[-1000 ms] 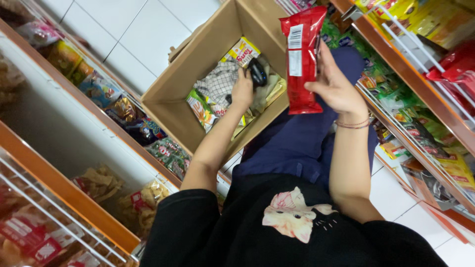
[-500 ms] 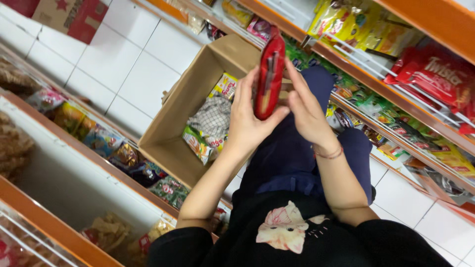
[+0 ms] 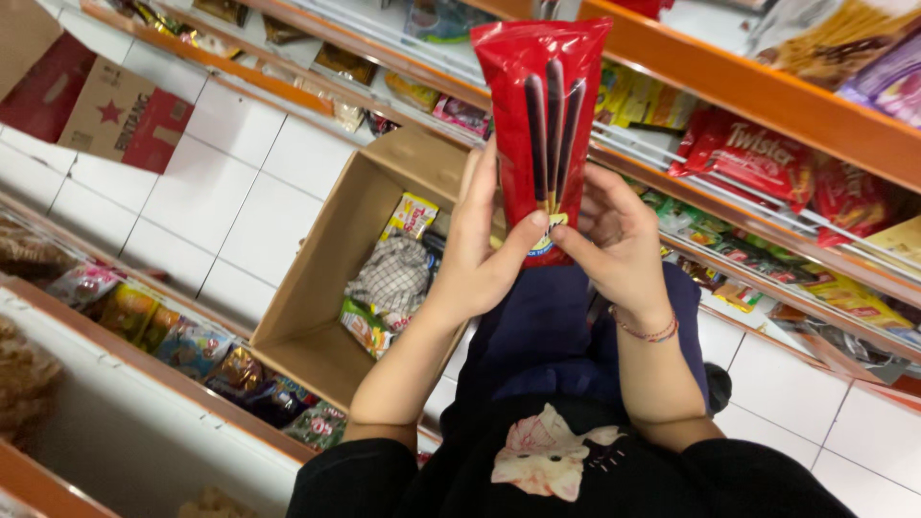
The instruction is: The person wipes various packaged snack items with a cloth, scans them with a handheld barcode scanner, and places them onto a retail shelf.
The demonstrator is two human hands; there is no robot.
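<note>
Open brown cardboard box [image 3: 317, 317] of snack packets sits at 8 o'clock. Left hand [image 3: 480, 259] and right hand [image 3: 614, 245] both pinch the bottom of a tall red foil packet of chocolate-coated sticks [image 3: 545, 125], upright at 12 o'clock. Probably light, crinkly, slippery, with fragile contents; best held low.

Red snack packet [image 3: 545, 125] hides the fingers of both hands behind it
</note>
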